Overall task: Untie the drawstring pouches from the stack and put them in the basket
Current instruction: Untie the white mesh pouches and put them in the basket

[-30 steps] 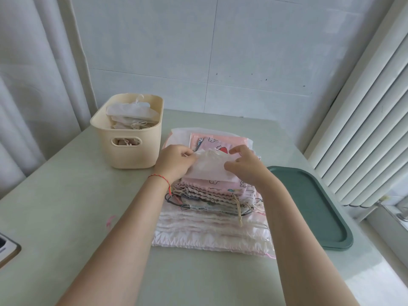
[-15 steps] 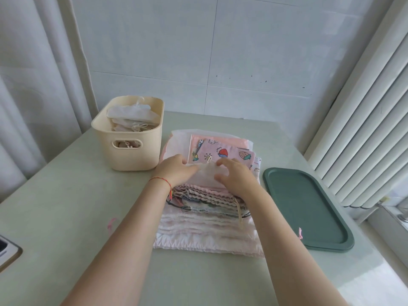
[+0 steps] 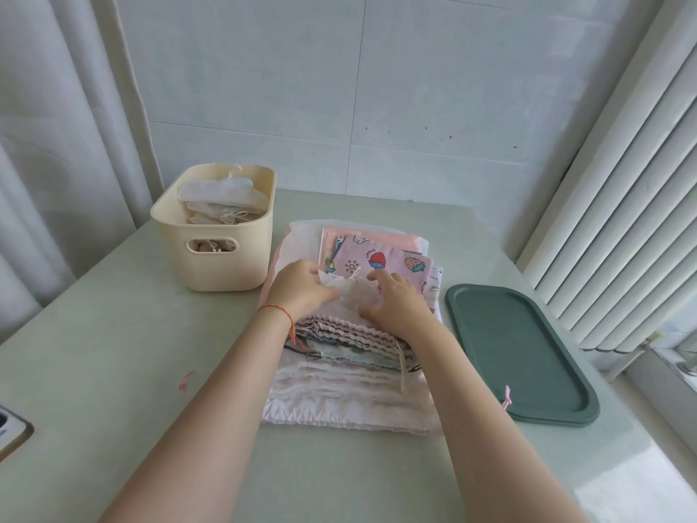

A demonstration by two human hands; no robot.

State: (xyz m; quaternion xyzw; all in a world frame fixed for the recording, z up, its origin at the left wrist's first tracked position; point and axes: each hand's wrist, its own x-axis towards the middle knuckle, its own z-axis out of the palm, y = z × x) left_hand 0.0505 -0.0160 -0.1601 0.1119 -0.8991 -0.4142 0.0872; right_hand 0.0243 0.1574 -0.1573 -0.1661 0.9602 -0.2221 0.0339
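While the stack (image 3: pixel 350 356) lies mid-table, the left hand (image 3: pixel 301 292) and right hand (image 3: pixel 396 302) both pinch 1 sheer white pouch (image 3: pixel 349 294) atop it. The cream basket (image 3: pixel 215 254), toward the table's far-left corner, holds pouches.

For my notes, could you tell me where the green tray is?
In the head view, the green tray lies on the table right of the pouch stack.

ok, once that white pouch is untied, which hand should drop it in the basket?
Probably the left. The left hand already holds the white pouch on its basket side, and the basket stands just left of the stack. The right hand would have to cross over it.
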